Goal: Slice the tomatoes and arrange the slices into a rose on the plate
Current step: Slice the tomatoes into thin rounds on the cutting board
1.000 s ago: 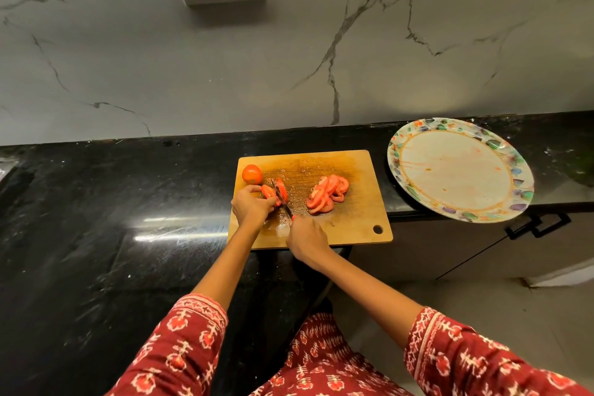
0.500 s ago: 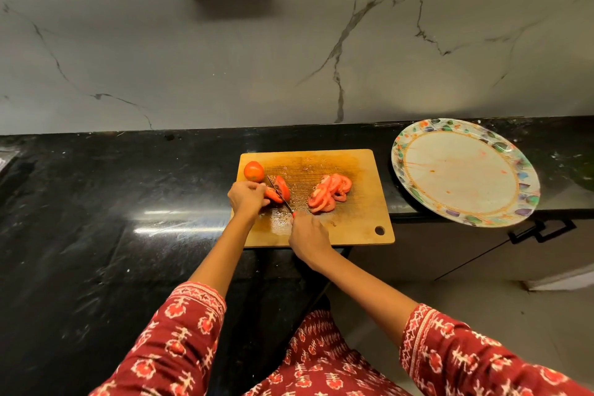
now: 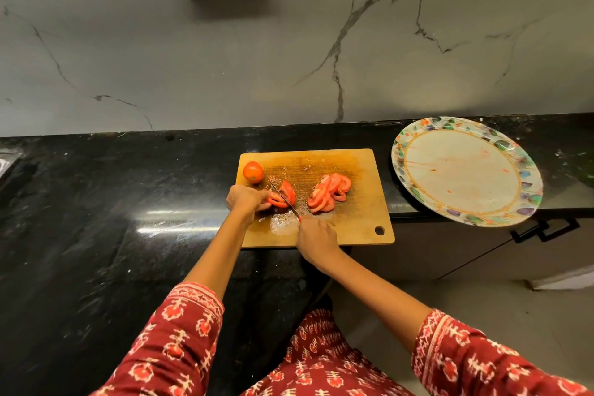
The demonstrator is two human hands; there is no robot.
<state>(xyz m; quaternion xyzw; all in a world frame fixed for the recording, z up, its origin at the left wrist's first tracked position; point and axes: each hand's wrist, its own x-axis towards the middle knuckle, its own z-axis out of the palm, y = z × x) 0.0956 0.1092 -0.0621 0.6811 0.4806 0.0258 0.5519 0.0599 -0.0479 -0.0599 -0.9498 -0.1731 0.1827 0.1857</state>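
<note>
Black stone is making the counter [image 3: 96, 219], and it is carrying everything, with the work kept close to the person's body. The flowered plate [image 3: 405, 151] is waiting bare to the right, near the board, probably so that slices can travel a short way for the rose. The wooden cutting board [image 3: 363, 212] is lying in front of the person and is wet with juice. On its right part the finished slices [image 3: 328, 191] are lying in a pile, pushed aside to free the cutting place. The right hand [image 3: 316, 239] is closing around the knife [image 3: 284, 199], whose blade is pointing away and to the left. The left hand [image 3: 246, 201] is pinching the half-cut tomato [image 3: 283, 194] with curled fingers, holding it steady against the blade. A small whole tomato [image 3: 253, 172] is sitting at the far left corner, out of the way.
</note>
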